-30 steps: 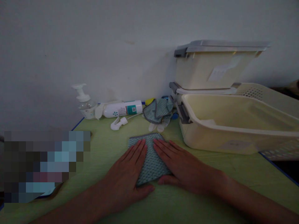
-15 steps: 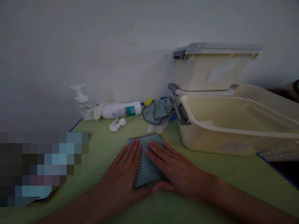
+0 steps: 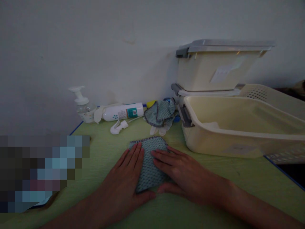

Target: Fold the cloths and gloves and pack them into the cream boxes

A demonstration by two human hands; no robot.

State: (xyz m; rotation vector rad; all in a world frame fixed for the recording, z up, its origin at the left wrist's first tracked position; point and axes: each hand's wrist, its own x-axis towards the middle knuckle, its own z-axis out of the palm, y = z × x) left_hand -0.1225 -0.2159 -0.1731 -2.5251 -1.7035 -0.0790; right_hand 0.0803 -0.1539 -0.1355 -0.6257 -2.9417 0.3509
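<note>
A blue-green woven cleaning cloth (image 3: 152, 168) with a dark striped edge lies flat, seemingly folded, on the green tabletop (image 3: 102, 152). My left hand (image 3: 128, 171) rests palm down over its left side, fingers stretched out and pointing away from me. Over the right edge lies my right hand (image 3: 181, 171), also flat, its fingers extended across the cloth and its thumb reaching toward the left thumb. Neither hand grips the cloth. Parts of the cloth's left and right sides are hidden under the hands.
Behind the cloth lie a crumpled similar cloth (image 3: 160, 113), a white bottle (image 3: 124, 112) on its side and a white spray head (image 3: 119, 126). A clear pump bottle (image 3: 84, 109) stands at back left. An open cream bin (image 3: 219, 143) and a lidded box (image 3: 214, 70) occupy the right.
My right hand has slid slightly to the right, and a small gap now shows between the thumbs. My left hand and the cloth are nearly unmoved. The view has shifted a little.
</note>
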